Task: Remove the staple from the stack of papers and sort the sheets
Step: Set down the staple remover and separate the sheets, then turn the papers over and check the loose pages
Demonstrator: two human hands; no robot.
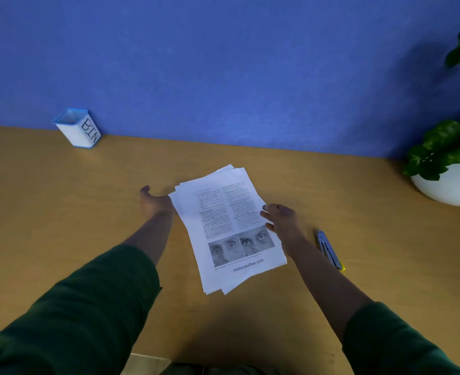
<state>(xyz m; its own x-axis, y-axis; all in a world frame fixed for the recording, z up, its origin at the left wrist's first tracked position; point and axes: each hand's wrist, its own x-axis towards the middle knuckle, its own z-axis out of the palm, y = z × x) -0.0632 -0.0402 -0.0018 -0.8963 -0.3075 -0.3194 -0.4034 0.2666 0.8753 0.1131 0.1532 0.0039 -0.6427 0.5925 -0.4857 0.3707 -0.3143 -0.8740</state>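
Observation:
A stack of printed white sheets [223,220] lies fanned and slightly askew on the wooden desk [88,201], text and two grey photos facing up. My left hand [153,203] is beside the stack's left edge, fingers relaxed, its far side hidden by the paper. My right hand [281,219] rests at the stack's right edge with straight fingers touching the top sheet. A metal staple remover [329,250] lies on the desk just right of my right wrist, untouched. I cannot see the staple.
A small white and blue cup marked BIN [78,128] stands at the back left against the blue wall. A potted plant in a white bowl [450,182] sits at the far right. The desk's near edge runs below my sleeves.

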